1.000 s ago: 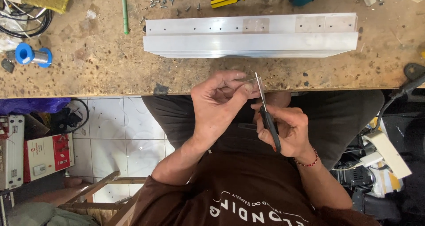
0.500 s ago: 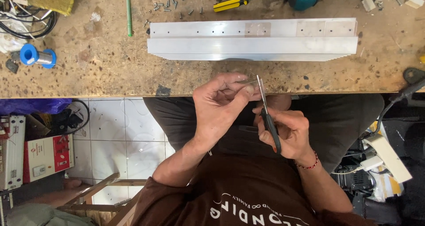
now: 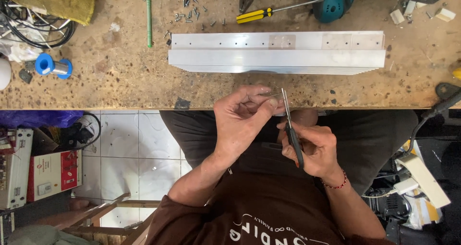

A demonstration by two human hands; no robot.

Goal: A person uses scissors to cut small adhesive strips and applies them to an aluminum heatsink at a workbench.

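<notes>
Two hands, one pair of scissors, at the workbench edge

Left hand (image 3: pixel 242 122) pinches a small clear piece (image 3: pixel 270 95), fingers curled; right hand (image 3: pixel 312 149) grips the black-handled scissors (image 3: pixel 290 127), long axis near upright, blades pointing at the aluminium profile (image 3: pixel 276 53) just beyond.

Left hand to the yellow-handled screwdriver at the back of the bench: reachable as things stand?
Probably yes, but not freely: the left hand pinches a small clear piece, and the long aluminium profile lies between it and the yellow-handled screwdriver, so it would have to reach over.
</notes>
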